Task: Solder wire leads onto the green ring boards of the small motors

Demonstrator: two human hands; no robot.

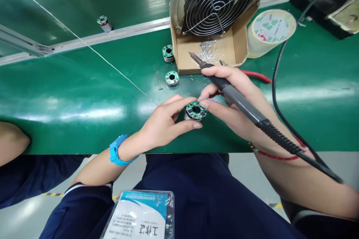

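A small round motor part with a green circuit board on top (195, 111) sits on the green bench surface (84, 93). My left hand (165, 121) pinches its left side with thumb and fingers. My right hand (232, 101) touches the part's right edge with its fingertips while gripping a grey soldering iron (238, 99), whose tip points up-left toward the cardboard box. A thin solder wire (84, 43) runs diagonally from the upper left down toward my left hand.
A cardboard box (182, 50) holding a wire-guarded fan (221, 0) and solder scraps stands behind my hands. Two similar parts (172, 78) lie left of the box, another (104, 23) farther back. A tape roll (270, 30) and black cables (276, 82) are on the right. Another person's arm (12, 140) rests at left.
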